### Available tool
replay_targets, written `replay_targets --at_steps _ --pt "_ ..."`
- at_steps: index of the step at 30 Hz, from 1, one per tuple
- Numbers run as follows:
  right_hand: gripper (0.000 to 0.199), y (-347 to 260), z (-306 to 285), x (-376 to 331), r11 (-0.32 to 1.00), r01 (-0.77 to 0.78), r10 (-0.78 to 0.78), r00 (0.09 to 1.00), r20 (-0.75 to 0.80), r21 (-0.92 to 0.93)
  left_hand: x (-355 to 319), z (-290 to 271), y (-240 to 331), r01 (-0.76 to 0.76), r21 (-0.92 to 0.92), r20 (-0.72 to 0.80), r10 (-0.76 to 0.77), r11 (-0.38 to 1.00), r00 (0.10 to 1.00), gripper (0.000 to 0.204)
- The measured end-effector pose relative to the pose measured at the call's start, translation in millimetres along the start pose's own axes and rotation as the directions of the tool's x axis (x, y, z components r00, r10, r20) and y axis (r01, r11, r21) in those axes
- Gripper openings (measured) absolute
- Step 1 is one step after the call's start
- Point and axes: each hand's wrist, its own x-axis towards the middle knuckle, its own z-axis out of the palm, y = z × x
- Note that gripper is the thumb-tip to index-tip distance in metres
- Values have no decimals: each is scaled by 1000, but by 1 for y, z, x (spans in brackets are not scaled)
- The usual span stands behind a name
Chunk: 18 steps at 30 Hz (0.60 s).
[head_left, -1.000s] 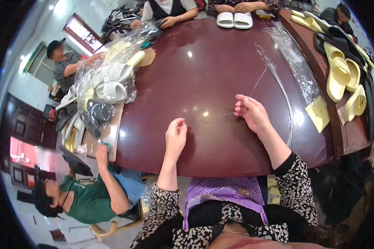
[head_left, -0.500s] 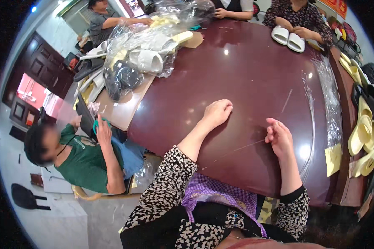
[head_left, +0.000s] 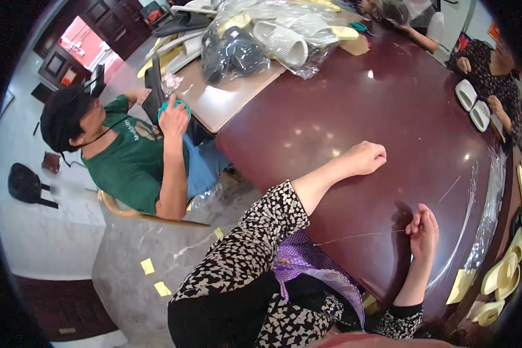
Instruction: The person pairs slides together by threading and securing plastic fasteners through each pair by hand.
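Head view: I see the right hand (head_left: 424,231) with its fingers bent and closed on a thin strand (head_left: 359,235), which stretches leftward across the dark red surface (head_left: 298,136) toward the near edge, by the purple apron (head_left: 301,260). The left hand (head_left: 367,159) is over the surface, farther in, fingers curled together; I cannot tell whether they hold anything. To the right lies a bundle of fine strands (head_left: 463,223), beside clear plastic wrapping (head_left: 487,214).
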Motion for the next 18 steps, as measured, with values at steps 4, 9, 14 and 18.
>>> replay_targets --at_steps 4,9,14,18 --pt "23 0 1 2 1000 -2 2 1000 8 -10 -1 0 -3 -21 -5 -9 21 1000 1000 20" --pt "23 0 -1 1 1000 2 -2 1000 24 -16 1 -2 -2 -13 -32 -11 12 999 1000 20" --pt "22 0 1 0 1000 9 -8 999 39 -25 2 -4 -3 8 -49 4 -8 999 1000 20" --pt "23 -1 1 0 1000 0 1 1000 28 -31 2 -6 -2 6 -67 12 -5 998 1000 21"
